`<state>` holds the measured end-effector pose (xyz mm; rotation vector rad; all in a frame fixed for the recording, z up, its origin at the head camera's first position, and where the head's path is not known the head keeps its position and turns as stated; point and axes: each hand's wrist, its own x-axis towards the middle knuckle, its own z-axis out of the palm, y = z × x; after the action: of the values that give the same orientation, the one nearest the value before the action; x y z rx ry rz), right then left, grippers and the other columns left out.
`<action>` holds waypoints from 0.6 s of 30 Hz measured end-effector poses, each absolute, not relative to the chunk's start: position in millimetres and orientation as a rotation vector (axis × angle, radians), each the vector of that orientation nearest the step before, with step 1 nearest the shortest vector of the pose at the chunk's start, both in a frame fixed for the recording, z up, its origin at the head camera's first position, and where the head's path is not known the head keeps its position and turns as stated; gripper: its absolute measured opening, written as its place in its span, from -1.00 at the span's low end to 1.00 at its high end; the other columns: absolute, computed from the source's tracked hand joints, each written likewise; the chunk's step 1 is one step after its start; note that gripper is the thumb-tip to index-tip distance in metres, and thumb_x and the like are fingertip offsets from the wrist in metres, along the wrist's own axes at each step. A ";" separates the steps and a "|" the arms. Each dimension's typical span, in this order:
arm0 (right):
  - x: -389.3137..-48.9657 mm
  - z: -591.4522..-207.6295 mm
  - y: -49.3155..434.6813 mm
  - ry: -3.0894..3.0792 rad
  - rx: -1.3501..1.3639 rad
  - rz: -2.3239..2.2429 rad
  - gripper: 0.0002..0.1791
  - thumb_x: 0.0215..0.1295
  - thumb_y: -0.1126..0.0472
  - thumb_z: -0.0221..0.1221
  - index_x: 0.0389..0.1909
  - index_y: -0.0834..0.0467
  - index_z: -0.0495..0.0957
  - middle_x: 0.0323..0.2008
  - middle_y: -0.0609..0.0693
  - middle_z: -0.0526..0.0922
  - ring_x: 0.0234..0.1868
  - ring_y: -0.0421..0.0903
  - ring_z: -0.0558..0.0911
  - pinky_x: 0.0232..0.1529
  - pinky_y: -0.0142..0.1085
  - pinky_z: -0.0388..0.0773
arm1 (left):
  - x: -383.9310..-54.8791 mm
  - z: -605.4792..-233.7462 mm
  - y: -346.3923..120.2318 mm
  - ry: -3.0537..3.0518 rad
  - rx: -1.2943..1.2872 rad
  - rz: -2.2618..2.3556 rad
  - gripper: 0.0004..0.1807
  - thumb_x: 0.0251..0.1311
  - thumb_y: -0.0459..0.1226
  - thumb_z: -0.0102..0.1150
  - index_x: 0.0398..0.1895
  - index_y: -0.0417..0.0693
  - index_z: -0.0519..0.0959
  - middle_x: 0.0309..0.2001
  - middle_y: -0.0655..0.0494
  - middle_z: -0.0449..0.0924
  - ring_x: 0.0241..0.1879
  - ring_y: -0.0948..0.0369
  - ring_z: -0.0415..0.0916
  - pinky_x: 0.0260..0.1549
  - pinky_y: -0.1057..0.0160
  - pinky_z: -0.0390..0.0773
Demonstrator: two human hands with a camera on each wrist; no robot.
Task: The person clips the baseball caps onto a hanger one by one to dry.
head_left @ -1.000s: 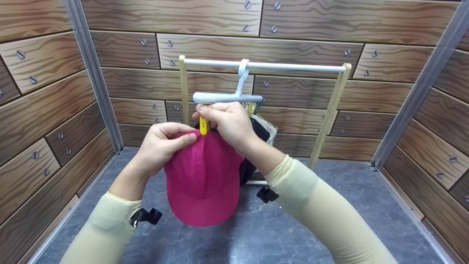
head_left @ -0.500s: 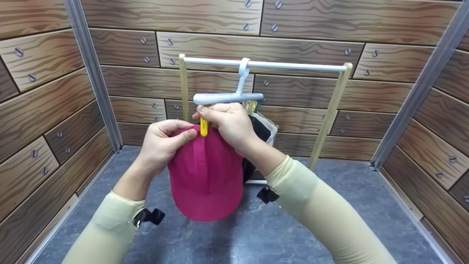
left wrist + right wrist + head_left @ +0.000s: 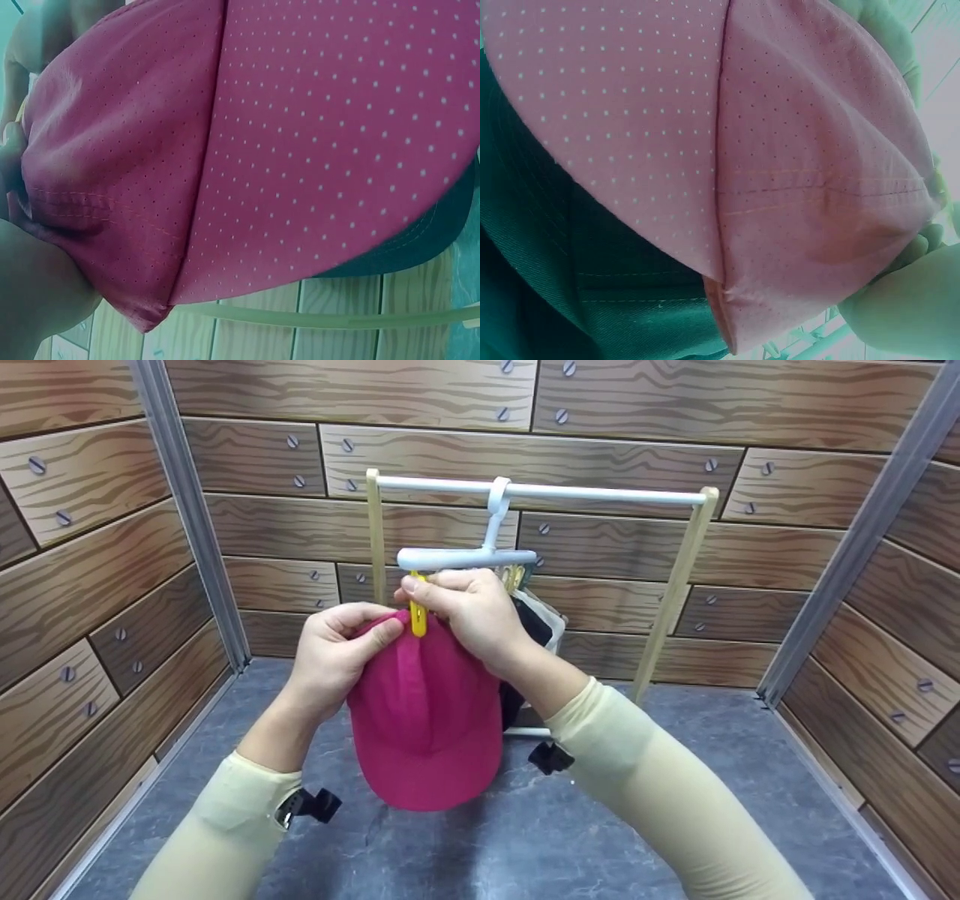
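Observation:
A magenta baseball cap [image 3: 427, 712] hangs brim down in the head view. My left hand [image 3: 334, 660] pinches the top of its crown between thumb and fingers. My right hand [image 3: 472, 611] holds a yellow clip [image 3: 418, 611] just under the near end of a pale blue hanger [image 3: 457, 558]. The clip's lower end overlaps the top of the crown; its jaws are hidden. In both wrist views the perforated brim [image 3: 330, 142] fills much of the picture, and the crown [image 3: 810, 150] narrows toward the fingers.
The hanger hooks over the white bar [image 3: 600, 494] of a rack with wooden posts [image 3: 675, 600]. Behind the magenta cap hang a dark cap [image 3: 630, 292] and a black-and-white item [image 3: 541, 619]. Several other clips [image 3: 512, 577] sit at the hanger's far end. Wood-patterned walls enclose the grey floor [image 3: 585, 832].
My left hand has brought the cap slightly up and to the right, so the crown top sits closer against the yellow clip. My right hand has hardly moved.

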<state>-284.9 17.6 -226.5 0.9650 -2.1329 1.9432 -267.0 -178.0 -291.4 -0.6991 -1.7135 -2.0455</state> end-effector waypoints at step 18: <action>-287.6 -233.7 25.9 -2.182 1.093 1.714 -0.74 0.54 0.07 0.39 -0.33 0.15 0.79 -0.42 -0.17 0.65 -0.37 -0.22 0.52 -0.32 -0.36 0.47 | -267.5 -292.9 -180.9 -1.786 -0.667 -1.936 -0.88 0.38 -0.53 0.43 -0.15 -0.21 0.86 -0.28 0.01 0.84 -0.41 0.28 0.71 -0.44 0.31 0.69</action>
<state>-287.6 25.9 -233.7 1.0928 -2.1821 1.7142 -267.5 -180.9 -292.9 -0.6670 -1.7859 -1.9355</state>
